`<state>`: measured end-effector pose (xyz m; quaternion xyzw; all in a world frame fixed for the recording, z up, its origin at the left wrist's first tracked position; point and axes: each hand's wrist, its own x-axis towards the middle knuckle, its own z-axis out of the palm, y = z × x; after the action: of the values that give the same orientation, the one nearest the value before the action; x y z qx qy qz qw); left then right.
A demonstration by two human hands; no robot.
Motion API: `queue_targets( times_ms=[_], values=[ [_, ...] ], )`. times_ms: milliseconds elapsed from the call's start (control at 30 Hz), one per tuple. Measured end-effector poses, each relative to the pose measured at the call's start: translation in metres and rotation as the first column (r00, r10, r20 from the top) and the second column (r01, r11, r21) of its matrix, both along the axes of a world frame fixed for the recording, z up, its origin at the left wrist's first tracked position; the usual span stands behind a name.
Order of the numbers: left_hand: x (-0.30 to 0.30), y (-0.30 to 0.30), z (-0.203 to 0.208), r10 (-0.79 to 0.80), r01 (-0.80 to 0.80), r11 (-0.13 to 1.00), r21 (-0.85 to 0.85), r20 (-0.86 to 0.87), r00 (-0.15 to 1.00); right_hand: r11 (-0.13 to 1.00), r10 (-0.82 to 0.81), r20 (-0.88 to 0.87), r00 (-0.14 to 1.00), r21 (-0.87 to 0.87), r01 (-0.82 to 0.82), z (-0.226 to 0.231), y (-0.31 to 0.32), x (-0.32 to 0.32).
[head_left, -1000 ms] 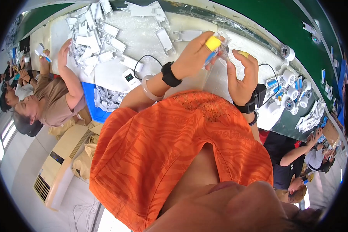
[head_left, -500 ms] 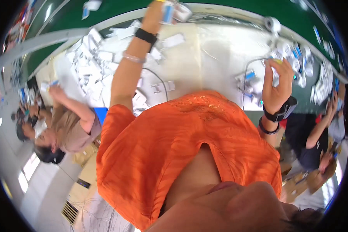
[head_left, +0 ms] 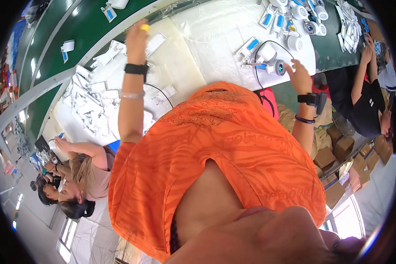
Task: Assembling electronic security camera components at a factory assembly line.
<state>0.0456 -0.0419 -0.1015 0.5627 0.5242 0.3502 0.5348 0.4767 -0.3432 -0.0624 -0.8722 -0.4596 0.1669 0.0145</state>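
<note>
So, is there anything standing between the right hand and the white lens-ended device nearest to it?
Nothing visible stands between the right hand and the white lens-ended device. They are very close; contact is unclear. The black cable arches around the device's far side.

Seen from above, a person in a bright orange patterned top [head_left: 233, 145] holds both arms over a white worktable [head_left: 224, 44]. The left hand [head_left: 137, 42], with a yellow finger cover [head_left: 145, 27], is near a green conveyor belt [head_left: 90, 22], beyond a heap of white plastic casings [head_left: 92, 105]. The right hand [head_left: 300, 77], fingers parted, is just beside a white cylindrical device with a dark round lens [head_left: 277, 67] (a thin black cable [head_left: 268, 41] curves close by). Co-workers [head_left: 361, 101] appear at both sides.
</note>
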Motion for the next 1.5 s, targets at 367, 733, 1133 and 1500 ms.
queue_targets(
  times_ms=[367,733,1133,1500],
  values=[
    [0.112,-0.125,0.005,-0.692,0.685,0.717,-0.131,-0.018,0.722,0.695,0.341,0.400,0.851,0.502,-0.515,0.052,0.048,-0.041],
    [0.264,-0.199,0.019,-0.543,0.937,0.287,0.200,-0.772,0.331,0.728,0.633,-0.201,0.747,0.482,-0.487,-0.007,0.057,-0.004],
    [0.277,-0.164,0.014,-0.747,0.870,0.465,0.164,-0.455,0.485,0.954,0.250,-0.913,0.322,0.289,0.081,-0.078,0.058,0.048],
    [0.205,-0.107,0.050,-0.159,0.474,0.784,-0.400,0.609,0.777,0.949,0.311,-0.917,0.250,0.286,-0.130,-0.073,0.082,0.054]
  ],
)
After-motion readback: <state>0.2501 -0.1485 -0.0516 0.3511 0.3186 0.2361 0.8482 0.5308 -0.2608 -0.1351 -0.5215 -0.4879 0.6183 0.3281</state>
